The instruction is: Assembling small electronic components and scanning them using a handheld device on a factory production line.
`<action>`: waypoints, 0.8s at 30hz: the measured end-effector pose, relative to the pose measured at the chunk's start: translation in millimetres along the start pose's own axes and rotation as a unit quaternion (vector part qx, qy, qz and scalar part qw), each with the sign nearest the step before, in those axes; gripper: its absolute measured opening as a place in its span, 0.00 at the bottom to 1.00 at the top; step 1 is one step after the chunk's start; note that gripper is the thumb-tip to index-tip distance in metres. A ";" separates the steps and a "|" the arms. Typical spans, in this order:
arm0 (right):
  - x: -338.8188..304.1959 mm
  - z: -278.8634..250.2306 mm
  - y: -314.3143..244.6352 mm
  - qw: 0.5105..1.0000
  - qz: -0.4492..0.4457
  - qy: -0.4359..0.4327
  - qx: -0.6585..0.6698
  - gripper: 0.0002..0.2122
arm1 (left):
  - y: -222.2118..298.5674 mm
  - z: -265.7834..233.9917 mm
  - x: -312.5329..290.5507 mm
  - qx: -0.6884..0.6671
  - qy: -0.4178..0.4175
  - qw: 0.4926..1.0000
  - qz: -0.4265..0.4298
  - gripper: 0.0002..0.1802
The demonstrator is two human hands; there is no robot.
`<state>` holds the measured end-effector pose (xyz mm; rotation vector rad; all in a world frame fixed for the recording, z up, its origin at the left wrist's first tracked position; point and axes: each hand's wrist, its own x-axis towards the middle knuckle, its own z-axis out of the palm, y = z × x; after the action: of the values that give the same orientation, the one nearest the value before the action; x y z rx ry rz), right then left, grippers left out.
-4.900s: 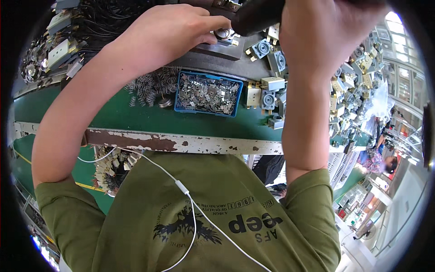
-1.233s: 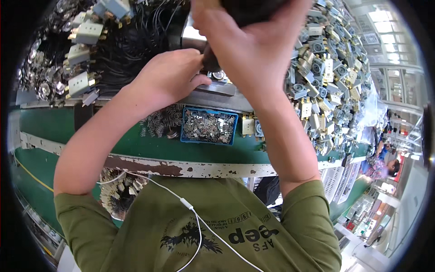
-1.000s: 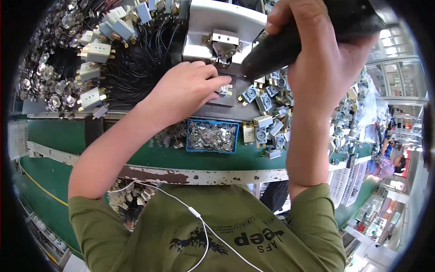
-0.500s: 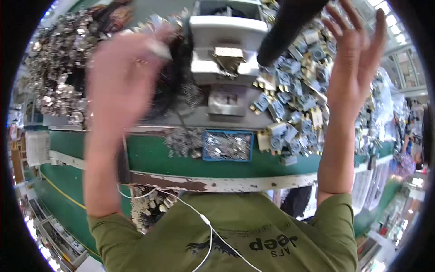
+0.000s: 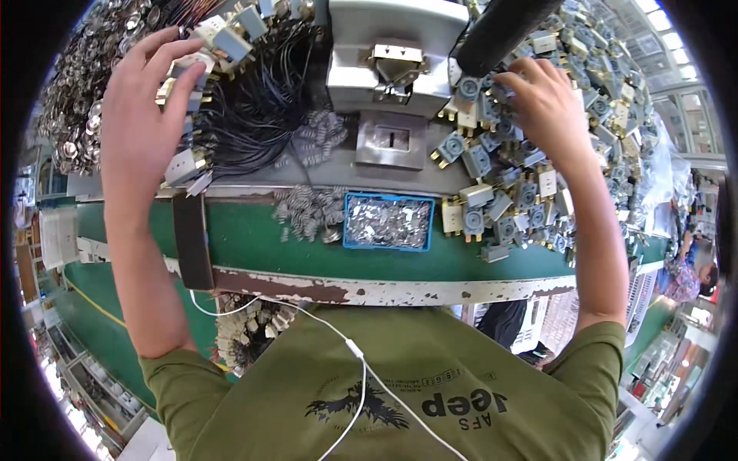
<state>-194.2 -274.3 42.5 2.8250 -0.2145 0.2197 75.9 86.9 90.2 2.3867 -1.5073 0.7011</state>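
Observation:
My left hand [image 5: 146,104] is over a row of cream-and-grey plugs [image 5: 184,165] with black cords. Its thumb and fingers are apart, with the fingertips next to a plug [image 5: 233,44] at the top of the row. My right hand [image 5: 552,111] is bent down into the heap of grey plug pieces with brass pins [image 5: 477,161]. Its fingers are curled together at a grey plug piece, which they partly hide. Between the hands stands a grey press machine [image 5: 350,84] with a metal tool head [image 5: 397,67]. Below that head lies a metal block with a slot [image 5: 390,140].
A blue tray [image 5: 388,247] of small shiny metal parts sits at the bench front, beside loose coiled metal strips [image 5: 307,211]. Shiny metal discs [image 5: 77,84] are heaped at far left. A thick black tube [image 5: 503,34] juts in from above. A dark flat object [image 5: 192,242] hangs over the edge.
My right hand has come down from a raised, spread pose, its fingers curling into the grey plug heap. My left hand, blurred before, has moved left to the corded plugs.

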 end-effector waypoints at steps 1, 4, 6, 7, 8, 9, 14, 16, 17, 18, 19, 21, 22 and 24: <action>-1.1 1.4 0.4 1.000 -0.006 0.005 0.008 0.18 | 7.6 0.2 -2.8 0.002 0.057 0.998 0.025 0.12; -15.8 9.3 9.3 0.996 0.004 0.067 0.053 0.18 | 28.7 0.0 -15.0 -0.062 0.141 0.987 0.048 0.11; -23.8 6.3 9.1 0.988 0.059 0.063 0.128 0.18 | 47.6 -5.1 -36.8 -0.169 0.097 0.981 -0.010 0.12; -23.4 -1.8 1.3 0.987 0.059 0.088 0.120 0.18 | 57.9 -2.7 -53.1 -0.150 0.027 0.988 -0.036 0.12; -25.1 -6.7 -9.6 0.977 0.085 0.107 0.163 0.18 | 59.4 4.8 -71.6 -0.137 -0.009 0.990 -0.011 0.13; -31.5 -11.5 -16.1 0.966 0.116 0.119 0.200 0.18 | 67.8 8.7 -78.4 -0.114 -0.082 0.990 -0.015 0.13; -47.1 -34.9 -66.5 0.949 0.022 0.147 0.279 0.24 | 81.5 43.5 -91.9 -0.037 -0.189 0.981 -0.002 0.16; -43.0 -31.2 -78.9 0.934 -0.013 0.150 0.324 0.26 | 76.3 50.6 -94.9 -0.031 -0.173 0.985 0.006 0.17; -38.1 -31.1 -86.3 0.935 -0.025 0.150 0.319 0.28 | 74.2 53.8 -97.5 -0.026 -0.161 0.987 0.011 0.17; -34.9 -30.7 -90.6 0.935 -0.027 0.143 0.323 0.28 | 74.9 50.7 -99.2 -0.014 -0.179 0.984 0.002 0.16; -32.6 -29.8 -93.2 0.934 -0.029 0.137 0.328 0.29 | 75.7 50.5 -100.3 -0.021 -0.176 0.984 0.006 0.16; -30.5 -25.7 -95.4 0.935 -0.043 0.159 0.314 0.29 | 74.9 48.4 -100.3 -0.035 -0.162 0.986 0.021 0.14; -28.7 -27.2 -95.7 0.933 -0.051 0.164 0.317 0.29 | 73.7 48.0 -101.3 -0.055 -0.182 0.982 0.019 0.14; -26.2 -28.2 -98.1 0.933 -0.044 0.159 0.321 0.29 | 74.3 40.3 -97.7 -0.099 -0.174 0.980 0.016 0.13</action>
<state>-206.8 -169.8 36.9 3.3566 0.0786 0.8588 -14.3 112.9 1.5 2.4243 -1.6577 0.1291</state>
